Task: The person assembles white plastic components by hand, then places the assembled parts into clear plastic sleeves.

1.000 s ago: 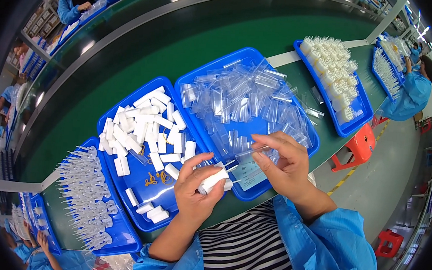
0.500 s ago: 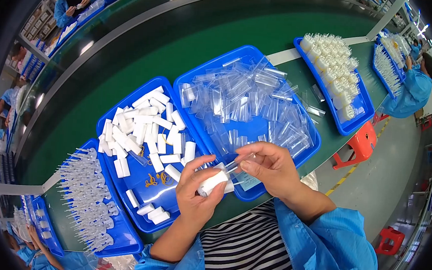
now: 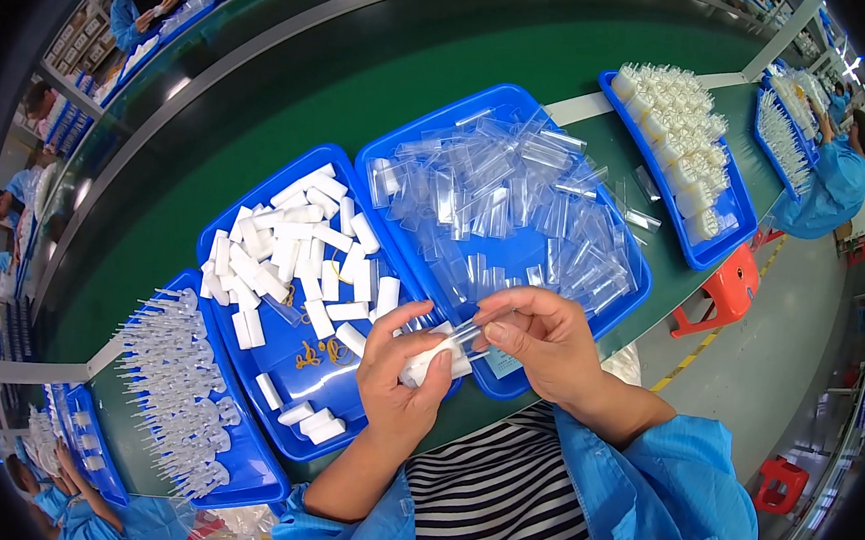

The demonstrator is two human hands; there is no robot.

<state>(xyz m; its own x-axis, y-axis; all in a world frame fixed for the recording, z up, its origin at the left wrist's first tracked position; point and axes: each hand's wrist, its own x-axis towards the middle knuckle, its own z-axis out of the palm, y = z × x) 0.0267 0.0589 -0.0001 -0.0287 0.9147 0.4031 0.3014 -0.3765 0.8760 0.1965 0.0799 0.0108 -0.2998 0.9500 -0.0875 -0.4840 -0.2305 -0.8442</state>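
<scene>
Close in front of my body, my left hand (image 3: pixel 395 376) is wrapped round a white block-like piece (image 3: pixel 424 367), mostly covered by the fingers. Thin clear plastic strips or prongs (image 3: pixel 464 335) reach from the piece toward my right hand (image 3: pixel 552 351). Its thumb and fingers pinch their far ends. Just beyond the left hand lies a blue tray (image 3: pixel 338 399) of loose white blocks (image 3: pixel 294 240) and a few yellow rubber bands (image 3: pixel 308 355). Beyond the right hand, another blue tray (image 3: pixel 489 249) holds a heap of clear plastic sleeves (image 3: pixel 500 169).
At the left, a blue tray (image 3: pixel 256 470) carries many white pieces with thin clear stems (image 3: pixel 169 382). Bundled white pieces (image 3: pixel 673 136) fill a blue tray (image 3: pixel 732 213) at the right. Red stools (image 3: pixel 730 291) stand on the floor. Co-workers in blue sit at the far left and right.
Both hands keep their hold, with only small finger movements around the white piece and the clear strips. The whole view has shifted slightly.
</scene>
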